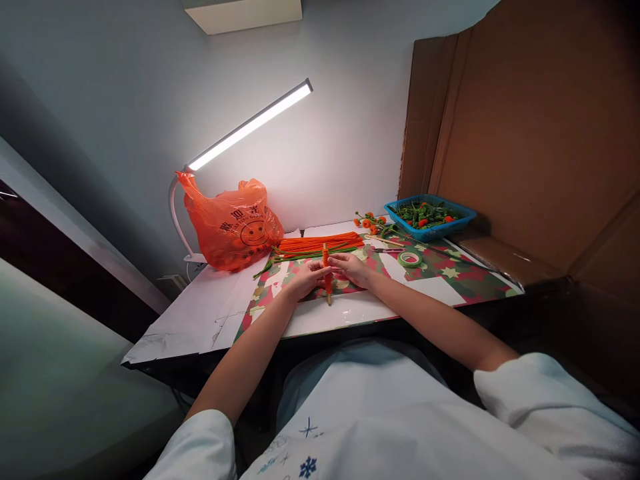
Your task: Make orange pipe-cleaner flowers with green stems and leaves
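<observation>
Two hands: our left hand [306,278] and right hand [354,268] meet at mid-counter, both pinching one orange stick.
Orange stick: orange fuzzy wrap on a thin wooden stick [327,275], held roughly upright between our hands, bare tip touching the counter [190,313] just below them.
Left hand state: fingers closed on the wrapped stick from its left side.
Right hand state: fingers closed on the same stick from the right, thumb near the top.
Mat: red-green star-patterned sheet [450,273] under our hands, covering the right part of the counter.
Stems pile: bundle of orange and green fuzzy stems [320,245] lying flat just behind our hands.
Tape: green tape roll [410,259] to the right of our right hand, apart from it.
Basket: blue basket [431,217] at the far right, holding green and red-orange bits.
Small blooms: orange pompom cluster [369,220] just left of the basket.
Bag: orange plastic bag [231,223] at the far left, beside the lamp base.
Lamp: lit bar lamp [250,125] slanting above the bag.
Cardboard: brown cardboard panel [525,133] standing on the right.
</observation>
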### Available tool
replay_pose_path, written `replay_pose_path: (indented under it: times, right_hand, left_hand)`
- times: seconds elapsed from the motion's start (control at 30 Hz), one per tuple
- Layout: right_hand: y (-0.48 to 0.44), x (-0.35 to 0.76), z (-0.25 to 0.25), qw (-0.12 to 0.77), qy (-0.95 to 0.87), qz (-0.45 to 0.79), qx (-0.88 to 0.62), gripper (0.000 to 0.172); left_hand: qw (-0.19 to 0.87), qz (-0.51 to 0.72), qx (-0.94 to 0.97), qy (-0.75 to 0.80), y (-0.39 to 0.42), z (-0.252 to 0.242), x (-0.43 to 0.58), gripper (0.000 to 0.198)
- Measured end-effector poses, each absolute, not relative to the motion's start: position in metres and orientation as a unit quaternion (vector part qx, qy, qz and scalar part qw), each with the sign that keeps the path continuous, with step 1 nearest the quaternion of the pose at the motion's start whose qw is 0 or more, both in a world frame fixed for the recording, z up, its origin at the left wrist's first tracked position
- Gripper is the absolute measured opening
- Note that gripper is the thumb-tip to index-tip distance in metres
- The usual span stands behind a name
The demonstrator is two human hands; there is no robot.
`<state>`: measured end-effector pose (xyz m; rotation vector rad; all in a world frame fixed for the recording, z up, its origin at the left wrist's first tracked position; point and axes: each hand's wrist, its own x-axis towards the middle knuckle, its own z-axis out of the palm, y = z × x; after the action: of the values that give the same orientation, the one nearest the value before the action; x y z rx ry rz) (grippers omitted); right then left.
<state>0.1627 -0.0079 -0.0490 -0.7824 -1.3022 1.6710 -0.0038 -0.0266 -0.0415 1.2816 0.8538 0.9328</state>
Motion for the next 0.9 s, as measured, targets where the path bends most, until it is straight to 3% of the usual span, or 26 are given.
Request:
replay_pose_path:
  times: [0.43,0.9]
  right_hand:
    - [-0.010,0.168,-0.045,0.485,-0.549,0.620,-0.280,0.044]
    - [-0.009,0.173,-0.041,0.431,-0.528,0.693,-0.233,0.037]
  left_hand:
    - [0.634,0.369,0.583,0.349,-0.027,-0.042,-0.002,0.043]
    - [0.672,0.361,0.561,0.321,-0.027,-0.044,-0.004,0.046]
